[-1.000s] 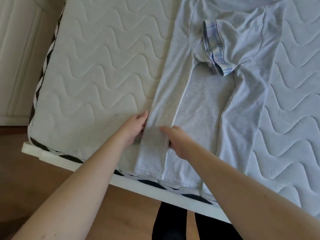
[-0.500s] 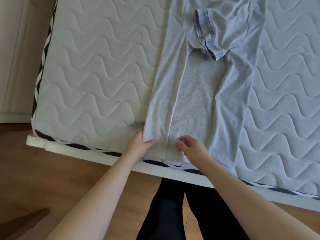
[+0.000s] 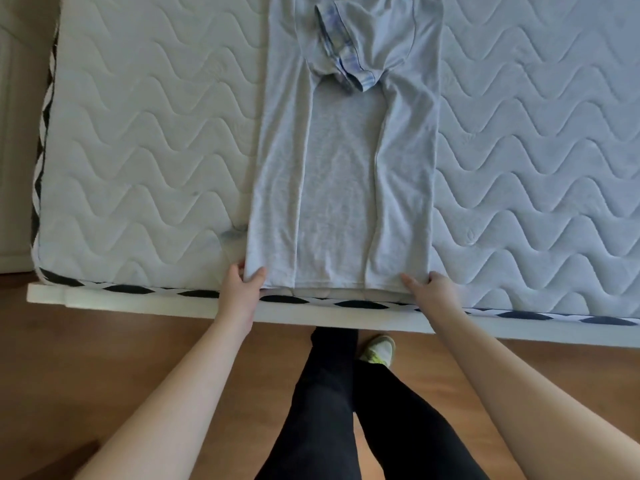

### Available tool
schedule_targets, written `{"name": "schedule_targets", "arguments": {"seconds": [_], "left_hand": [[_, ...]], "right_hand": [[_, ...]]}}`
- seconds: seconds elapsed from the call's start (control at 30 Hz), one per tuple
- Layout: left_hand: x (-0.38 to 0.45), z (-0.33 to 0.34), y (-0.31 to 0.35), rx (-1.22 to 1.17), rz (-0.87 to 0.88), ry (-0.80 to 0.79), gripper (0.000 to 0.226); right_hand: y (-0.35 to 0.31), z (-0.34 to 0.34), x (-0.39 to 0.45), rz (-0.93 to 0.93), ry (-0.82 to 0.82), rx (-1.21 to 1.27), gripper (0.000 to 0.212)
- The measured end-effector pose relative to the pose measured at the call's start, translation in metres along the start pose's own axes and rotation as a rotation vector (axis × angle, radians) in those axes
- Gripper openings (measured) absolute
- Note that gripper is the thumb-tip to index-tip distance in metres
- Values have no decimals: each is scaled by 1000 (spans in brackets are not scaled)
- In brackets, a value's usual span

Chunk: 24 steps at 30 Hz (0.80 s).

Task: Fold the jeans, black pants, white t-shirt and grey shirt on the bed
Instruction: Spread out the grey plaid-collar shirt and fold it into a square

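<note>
your left hand [image 3: 244, 284] pinches the near left corner of the grey shirt [image 3: 341, 188], thumb on top of the cloth and the other fingers curled at its outer edge. your right hand [image 3: 434, 284] grips the near right corner the same way, thumb laid on the fabric, the rest of the fingers tucked round the side edge where you cannot see their tips. both hands sit right at the near edge of the mattress [image 3: 149, 133], well apart from each other, with the shirt's hem stretched between them.

the shirt lies flat on the mattress as a long narrow strip running away from you, both side panels folded in over the middle so two lengthwise creases show. at its far end the collar area is bunched, with a blue checked lining [image 3: 346, 60] turned outward. the hem lies along the mattress edge, just above the black and white patterned border [image 3: 138, 289].

below that border runs the white bed frame [image 3: 138, 301], and under it the wooden floor [image 3: 121, 358]. your legs in black trousers [image 3: 325, 410] stand close to the frame between your forearms, and one pale shoe [image 3: 379, 349] with yellow-green trim shows beside them. a small dark smudge [image 3: 230, 232] marks the quilted surface just left of the shirt, near your left hand. nothing lies over the shirt or between your hands and it.
</note>
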<state>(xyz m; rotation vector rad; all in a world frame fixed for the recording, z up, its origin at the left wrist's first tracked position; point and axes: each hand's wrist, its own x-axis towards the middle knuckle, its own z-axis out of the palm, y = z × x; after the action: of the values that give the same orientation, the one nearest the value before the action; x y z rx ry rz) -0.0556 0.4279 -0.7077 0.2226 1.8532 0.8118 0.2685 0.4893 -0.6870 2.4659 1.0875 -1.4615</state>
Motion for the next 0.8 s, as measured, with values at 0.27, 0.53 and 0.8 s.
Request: {"name": "schedule_targets", "arguments": {"seconds": [0.27,0.53,0.8], "left_hand": [[-45,-1,11,359,395,128,23],[-98,-14,31,555,326,-157,28],[-176,-54,48,742,458,-159,47]], "right_hand": [[15,-12,-42,-260,209,490,31],[27,-62,-90,-492,132,239,11],[46,-101,-162,-666,161,-111,42]]}}
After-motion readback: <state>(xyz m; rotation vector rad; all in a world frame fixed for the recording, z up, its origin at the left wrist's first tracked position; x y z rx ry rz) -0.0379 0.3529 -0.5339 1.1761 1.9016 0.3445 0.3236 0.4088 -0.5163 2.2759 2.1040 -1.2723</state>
